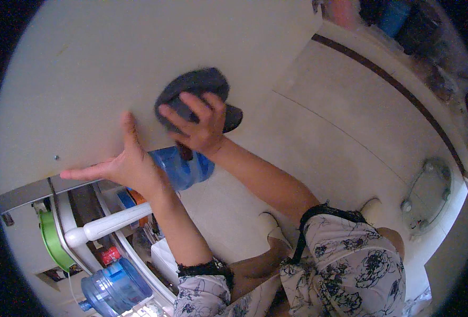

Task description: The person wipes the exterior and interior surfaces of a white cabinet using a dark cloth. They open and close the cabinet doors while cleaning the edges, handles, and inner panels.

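My right hand [202, 123] holds a bunched dark grey cloth [198, 79] over a broad off-white panel [99, 71]. The cloth is blurred, and my fingers cover its middle. A small dark reddish piece [185, 152] shows just below that hand; what it is, I cannot make out. To the left, my left hand [127, 162] is spread with thumb and fingers wide apart, holding nothing. It lies over the panel's lower edge, and whether it presses on the surface is unclear.
Blue water jugs [115, 287] [182, 168] stand near a white turned post [115, 225]. A green basin [51, 239] and a red can-like item [110, 255] are at lower left. A glass bathroom scale [428, 198] lies on the tiled floor [337, 130] at right.
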Motion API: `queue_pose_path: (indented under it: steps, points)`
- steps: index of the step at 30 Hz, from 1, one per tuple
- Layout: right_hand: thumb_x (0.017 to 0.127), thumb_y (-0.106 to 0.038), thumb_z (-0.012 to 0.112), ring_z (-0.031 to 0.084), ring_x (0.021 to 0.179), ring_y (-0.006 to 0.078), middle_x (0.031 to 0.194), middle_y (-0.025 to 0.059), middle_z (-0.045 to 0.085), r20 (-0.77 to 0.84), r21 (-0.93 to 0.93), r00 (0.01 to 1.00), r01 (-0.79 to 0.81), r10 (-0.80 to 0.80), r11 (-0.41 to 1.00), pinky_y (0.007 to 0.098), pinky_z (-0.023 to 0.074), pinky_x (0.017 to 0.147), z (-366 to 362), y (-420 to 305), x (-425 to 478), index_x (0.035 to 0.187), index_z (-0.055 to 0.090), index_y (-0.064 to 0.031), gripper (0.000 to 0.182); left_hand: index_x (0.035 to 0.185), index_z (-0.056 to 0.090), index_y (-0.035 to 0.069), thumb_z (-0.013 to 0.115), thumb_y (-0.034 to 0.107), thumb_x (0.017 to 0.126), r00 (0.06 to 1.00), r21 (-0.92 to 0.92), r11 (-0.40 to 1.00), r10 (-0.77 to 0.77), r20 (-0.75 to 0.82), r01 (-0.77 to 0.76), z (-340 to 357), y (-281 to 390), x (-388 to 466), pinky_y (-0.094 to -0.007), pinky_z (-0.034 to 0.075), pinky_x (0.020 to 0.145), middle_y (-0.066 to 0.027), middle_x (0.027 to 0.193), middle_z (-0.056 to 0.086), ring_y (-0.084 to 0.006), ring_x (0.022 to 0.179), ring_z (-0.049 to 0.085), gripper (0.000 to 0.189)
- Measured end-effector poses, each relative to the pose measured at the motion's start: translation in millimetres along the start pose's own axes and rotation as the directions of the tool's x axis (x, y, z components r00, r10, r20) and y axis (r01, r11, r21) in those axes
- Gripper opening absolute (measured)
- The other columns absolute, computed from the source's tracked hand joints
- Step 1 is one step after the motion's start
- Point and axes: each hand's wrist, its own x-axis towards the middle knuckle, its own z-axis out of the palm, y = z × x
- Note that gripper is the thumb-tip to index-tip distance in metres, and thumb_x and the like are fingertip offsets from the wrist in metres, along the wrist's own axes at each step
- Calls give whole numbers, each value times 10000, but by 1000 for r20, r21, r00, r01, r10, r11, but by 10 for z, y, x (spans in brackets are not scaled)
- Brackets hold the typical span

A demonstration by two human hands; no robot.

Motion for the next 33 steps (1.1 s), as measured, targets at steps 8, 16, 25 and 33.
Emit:
queue_pose_path:
  steps: [8,16,25,33]
  points:
    - [695,-318,601,352,1106,309,1210,104,416,1,-110,1000,30,-30,993,469,298,919,-59,853,-165,1058,638,-225,377,1373,-143,112,798,46,614,999,-203,978,-38,5,39,22,-33,37,-444,344,1010,-179,1386,177,-304,1201,335,1211]
    - [751,-163,555,349,1124,351,1234,174,382,-42,-198,919,-392,391,899,486,268,961,-38,1413,-594,1194,532,-152,444,1369,-121,163,767,-9,629,999,-64,997,51,2,-51,-67,-211,111,-435,458,907,-169,1340,261,-305,1116,420,1169]
    - [876,-143,458,357,1152,369,1284,226,344,-65,-77,445,-895,893,440,434,312,982,-116,1463,-822,1297,403,-98,427,1371,-146,56,831,175,593,999,4,1000,25,-35,-25,-147,-95,12,-456,249,1053,-220,1412,80,-329,1256,256,1254]
    - [906,-296,392,443,1054,387,1141,239,429,-12,-240,309,-924,951,298,437,380,895,-44,904,-1450,1260,429,-65,425,1370,-153,44,835,203,582,998,159,987,4,-63,6,-252,-67,-8,-457,99,1089,-236,1424,-51,-346,1323,87,1273]
